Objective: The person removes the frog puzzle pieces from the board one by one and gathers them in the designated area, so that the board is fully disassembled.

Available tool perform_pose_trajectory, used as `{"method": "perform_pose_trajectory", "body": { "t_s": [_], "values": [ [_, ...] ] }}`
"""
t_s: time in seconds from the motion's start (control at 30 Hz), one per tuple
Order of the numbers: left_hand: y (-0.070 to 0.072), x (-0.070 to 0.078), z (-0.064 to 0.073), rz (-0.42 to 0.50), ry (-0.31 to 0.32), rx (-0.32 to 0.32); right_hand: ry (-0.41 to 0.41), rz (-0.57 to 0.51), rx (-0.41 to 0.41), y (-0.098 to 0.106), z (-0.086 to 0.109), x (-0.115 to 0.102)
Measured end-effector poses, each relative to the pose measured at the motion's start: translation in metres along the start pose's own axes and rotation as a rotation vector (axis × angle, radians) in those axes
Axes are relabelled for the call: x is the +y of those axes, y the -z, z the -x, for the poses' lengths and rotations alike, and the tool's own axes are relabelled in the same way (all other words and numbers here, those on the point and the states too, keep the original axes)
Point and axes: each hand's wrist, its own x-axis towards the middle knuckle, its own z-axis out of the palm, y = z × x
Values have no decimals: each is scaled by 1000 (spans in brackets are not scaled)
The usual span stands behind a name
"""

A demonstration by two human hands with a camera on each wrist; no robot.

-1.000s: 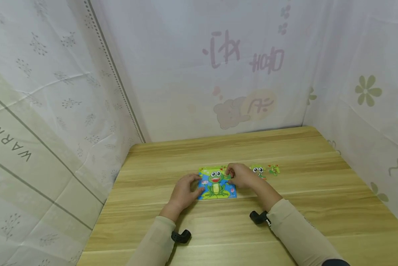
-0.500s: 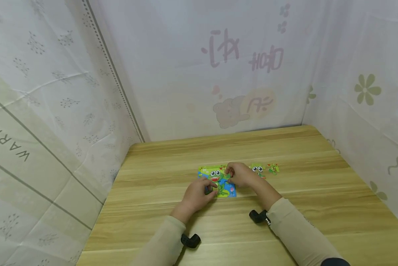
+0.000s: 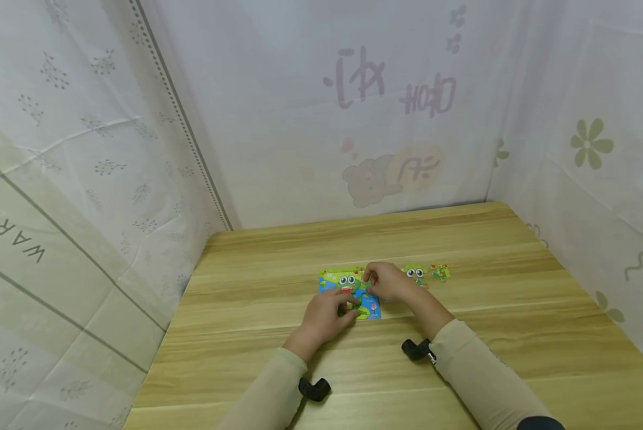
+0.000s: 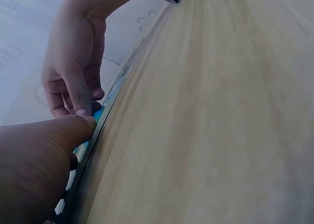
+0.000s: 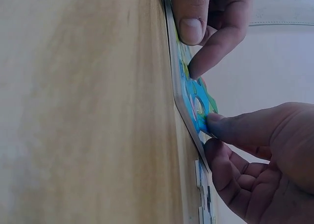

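Note:
A frog jigsaw puzzle (image 3: 348,280) in bright green and blue lies on the wooden table, partly covered by both hands. My left hand (image 3: 323,313) rests over its lower left part. In the right wrist view its thumb and index fingertip are at the puzzle's surface, apart from each other. At the puzzle's right edge, my right hand (image 3: 387,282) pinches a blue and green puzzle piece (image 5: 202,94) between thumb and index finger. That piece stands tilted up from the board in the right wrist view.
Right of the puzzle lie loose pieces: one part with the frog's eyes (image 3: 415,273) and a smaller green and red one (image 3: 440,273). The wooden table (image 3: 278,251) ends at a patterned cloth curtain (image 3: 278,149) behind and at the sides.
My left hand has moved right from the puzzle's left edge onto its lower middle, covering the frog's body. My right hand has stayed at the right edge.

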Motion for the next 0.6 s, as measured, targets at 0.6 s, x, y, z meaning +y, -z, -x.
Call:
{"method": "perform_pose_trajectory", "body": {
  "t_s": [0.6],
  "values": [
    [2, 4, 0, -28, -7, -6, -79, -96, -17, 3, -10, 1]
  ]
}}
